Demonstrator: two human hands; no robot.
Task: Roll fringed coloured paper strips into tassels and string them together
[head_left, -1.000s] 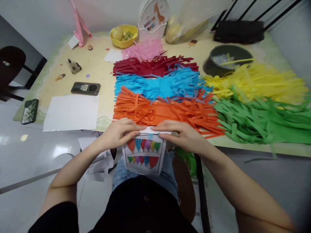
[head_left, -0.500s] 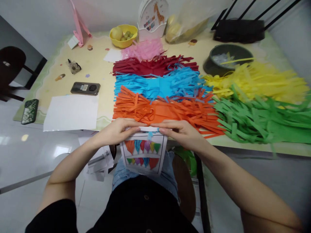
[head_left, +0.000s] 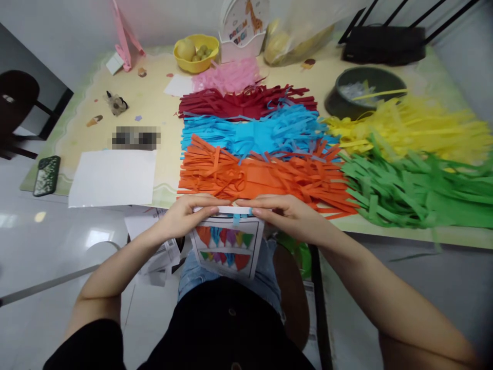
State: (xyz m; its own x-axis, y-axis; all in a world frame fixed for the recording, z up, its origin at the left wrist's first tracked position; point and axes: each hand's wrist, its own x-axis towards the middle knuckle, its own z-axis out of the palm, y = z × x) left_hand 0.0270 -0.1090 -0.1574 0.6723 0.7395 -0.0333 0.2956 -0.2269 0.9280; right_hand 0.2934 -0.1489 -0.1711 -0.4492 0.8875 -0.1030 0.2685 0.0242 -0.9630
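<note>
A white sheet printed with rows of coloured tassels (head_left: 224, 249) hangs over the table's front edge and my lap. Its top is folded into a narrow strip with a small blue piece on it. My left hand (head_left: 192, 213) pinches the left part of the fold, and my right hand (head_left: 279, 210) pinches the right part. Just beyond my fingers lies an orange fringed paper bundle (head_left: 265, 177). Behind it are a blue bundle (head_left: 250, 134), a dark red one (head_left: 242, 104) and a pink one (head_left: 231, 76).
Yellow fringe (head_left: 419, 128) and green fringe (head_left: 419, 187) spread at the right, by a dark bowl (head_left: 339, 100). A blank sheet (head_left: 113, 177) and a phone (head_left: 46, 176) lie left. A yellow fruit bowl (head_left: 196, 65) and a black router (head_left: 385, 45) stand behind.
Both hands, still pinching the folded top of the printed sheet, have come slightly closer to my body. A pixelated patch now covers the dark object on the left of the table.
</note>
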